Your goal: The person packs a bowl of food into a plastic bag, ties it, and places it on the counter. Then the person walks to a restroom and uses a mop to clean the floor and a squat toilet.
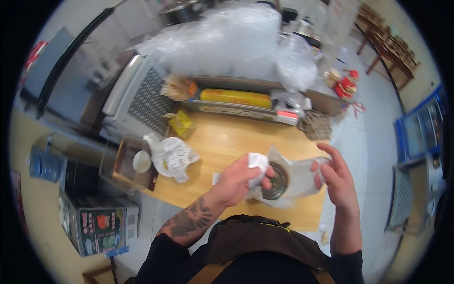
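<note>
On the wooden table [212, 138] before me, a round lidded container [277, 181] with dark contents sits within a whitish, translucent bag [301, 174]. My left hand [236, 179] is at its left side, its fingers closed on a white paper slip [258, 165] that bears print. At the container's right, my right hand [333, 175] has hold of the bag's edge between thumb and fingers, with the index finger raised. Part of the container is hidden by my left fingers. To the left lies a crumpled white plastic bag [173, 156] with a printed slip on it.
Behind the work spot stands a long tray [230, 110] with a yellow roll [236, 98]. A grey cloth [315, 125] lies at its right end. A yellow packet [182, 124] and a clear-sided box [122, 170] are at the left. Large bags of clear plastic containers [234, 42] stand farther back.
</note>
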